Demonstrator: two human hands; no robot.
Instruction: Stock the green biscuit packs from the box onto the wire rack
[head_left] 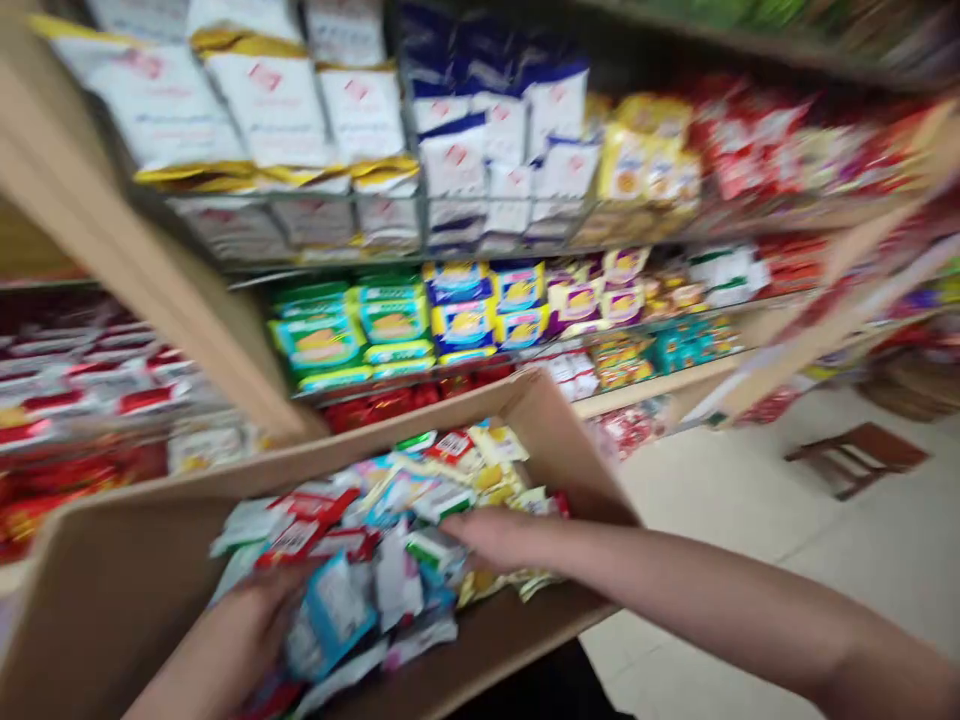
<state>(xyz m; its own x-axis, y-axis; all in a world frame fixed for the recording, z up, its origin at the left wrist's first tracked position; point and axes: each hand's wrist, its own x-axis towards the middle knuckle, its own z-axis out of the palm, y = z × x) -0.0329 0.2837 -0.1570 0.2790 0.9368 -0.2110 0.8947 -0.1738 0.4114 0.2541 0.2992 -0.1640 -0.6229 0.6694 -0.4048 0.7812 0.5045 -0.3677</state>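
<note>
A cardboard box [592,450] spreads across the lower part of the head view, full of small wrapped snack packets in a jumbled heap. Both hands reach down inside it. My left hand [262,605] is at the near left of the heap, beside a blue-and-white packet [337,610] and below a red packet [311,525]; its fingers are blurred and partly hidden. Coming in from the right, my right hand [491,538] touches the middle of the heap by a white-and-green packet [436,550]. Its fingers partly sink among the packets, so its grip does not show. Yellow packets [495,480] lie beyond it.
Behind the box stand shelves [720,375] stocked with bagged snacks, including white-and-gold bags [270,105], green packs [319,340] and yellow packs [645,160]. A wooden post [142,220] rises at the left. On the tiled floor [750,490] sits a low brown stool [862,455].
</note>
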